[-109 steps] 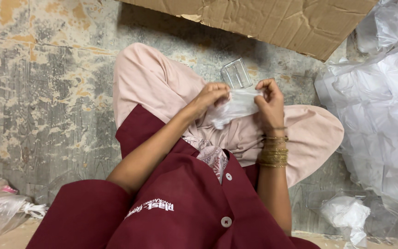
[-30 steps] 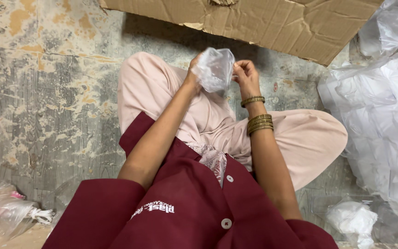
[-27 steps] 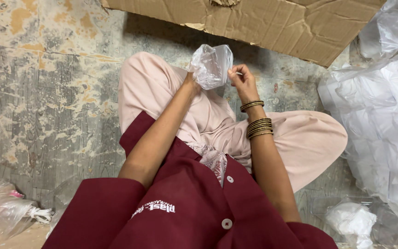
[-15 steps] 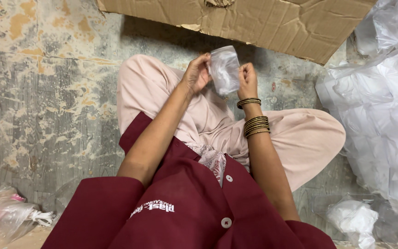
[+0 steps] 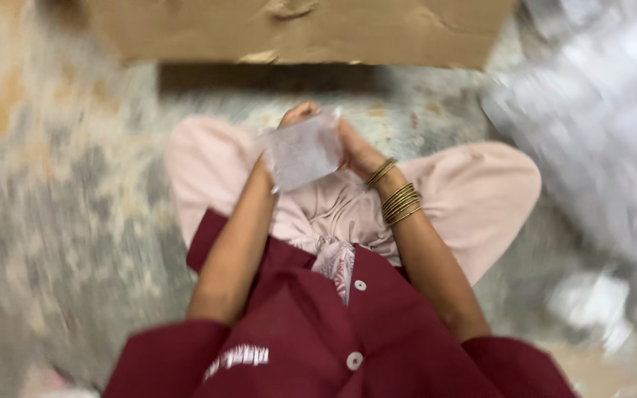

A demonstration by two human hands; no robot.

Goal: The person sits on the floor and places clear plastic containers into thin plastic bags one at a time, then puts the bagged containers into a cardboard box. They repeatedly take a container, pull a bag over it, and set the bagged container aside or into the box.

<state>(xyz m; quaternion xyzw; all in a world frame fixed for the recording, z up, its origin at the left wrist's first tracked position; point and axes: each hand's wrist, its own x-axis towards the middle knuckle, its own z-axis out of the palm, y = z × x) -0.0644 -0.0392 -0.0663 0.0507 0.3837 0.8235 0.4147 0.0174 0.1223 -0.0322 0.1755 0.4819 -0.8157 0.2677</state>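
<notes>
A: Nearest the camera?
B: Maroon shirt (image 5: 333, 339) with white buttons, both forearms reaching away from it. Stack of gold bangles (image 5: 399, 199) on the right wrist.

A: Beyond that?
B: Pale pink trousers (image 5: 481, 191), legs folded on a worn, mottled floor (image 5: 75, 221). Frame heavily blurred; fine detail not readable.

A: Hands?
B: Left hand (image 5: 293, 121) closed on the far left edge of a clear plastic bag (image 5: 304, 151), mostly hidden behind it. Right hand (image 5: 355, 151) closed on the bag's right side, fingers curled against the film.

A: Position of the bag?
B: Held between the two hands, above the lap, centre of scene, roughly upright. Contents not discernible.

A: Further off?
B: Heap of white plastic material (image 5: 591, 125) on the right. Flattened brown cardboard (image 5: 296, 29) across the far edge, beyond the knees, well apart from the hands.
</notes>
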